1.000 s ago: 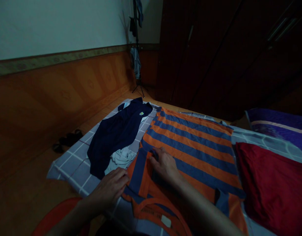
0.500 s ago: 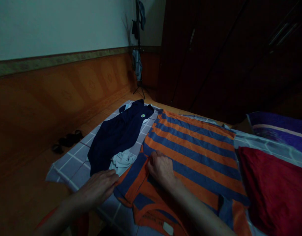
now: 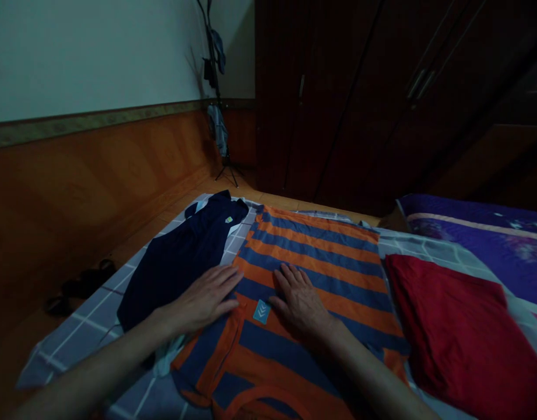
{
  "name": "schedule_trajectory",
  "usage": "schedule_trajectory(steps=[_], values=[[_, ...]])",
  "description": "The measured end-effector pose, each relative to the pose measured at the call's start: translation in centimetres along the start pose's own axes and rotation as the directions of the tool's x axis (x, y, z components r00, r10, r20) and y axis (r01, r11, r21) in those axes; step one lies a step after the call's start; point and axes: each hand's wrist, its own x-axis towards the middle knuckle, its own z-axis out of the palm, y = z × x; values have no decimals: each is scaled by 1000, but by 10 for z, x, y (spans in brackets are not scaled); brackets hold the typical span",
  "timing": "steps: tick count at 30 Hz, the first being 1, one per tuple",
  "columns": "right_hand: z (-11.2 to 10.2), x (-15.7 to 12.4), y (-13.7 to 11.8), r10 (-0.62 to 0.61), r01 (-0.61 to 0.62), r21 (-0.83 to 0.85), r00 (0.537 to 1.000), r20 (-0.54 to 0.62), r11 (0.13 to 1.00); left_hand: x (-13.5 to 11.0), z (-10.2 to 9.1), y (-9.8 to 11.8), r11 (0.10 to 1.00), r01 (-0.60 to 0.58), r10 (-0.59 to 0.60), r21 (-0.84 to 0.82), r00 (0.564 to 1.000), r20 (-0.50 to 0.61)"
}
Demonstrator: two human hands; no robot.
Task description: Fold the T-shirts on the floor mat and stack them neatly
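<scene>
An orange and blue striped T-shirt [image 3: 312,274] lies spread on the checked sheet, its collar toward me and a small light-blue patch on its chest. My left hand [image 3: 211,294] rests with fingers stretched out at the shirt's left edge, near the sleeve. On the stripes right of the patch, my right hand [image 3: 297,294] lies flat, fingers extended. Neither hand grips the cloth. Beside my left hand is a dark navy shirt [image 3: 176,256] with a small badge. A pale cloth [image 3: 166,356] shows partly under my left forearm.
A folded red cloth [image 3: 452,315] lies right of the striped shirt on the checked sheet [image 3: 80,326]. Purple bedding [image 3: 478,233] is farther right. Dark sandals [image 3: 82,286] sit on the floor at left. A coat stand [image 3: 220,116] and dark wardrobe [image 3: 338,105] stand behind.
Both hands have left the bunched shoulder and sleeve and now lie flat on the striped shirt. Its chest is smoother and the patch shows. The view has turned right.
</scene>
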Motion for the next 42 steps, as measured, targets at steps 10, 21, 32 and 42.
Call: schedule_trajectory(steps=[10,21,32,42], values=[[-38,9,88,394,-383,94,888,-238,919,226,-16,-77,917,217,-331,-336,883,-332],[-68,33,237,890,-825,358,340,-304,437,262,15,-91,617,71,-433,-784,863,-262],[-56,43,243,814,-497,689,527,-243,527,281,12,-84,710,33,-233,-703,953,-191],[-50,33,277,908,-667,623,229,-352,409,288,19,-131,770,224,-513,-597,773,-373]])
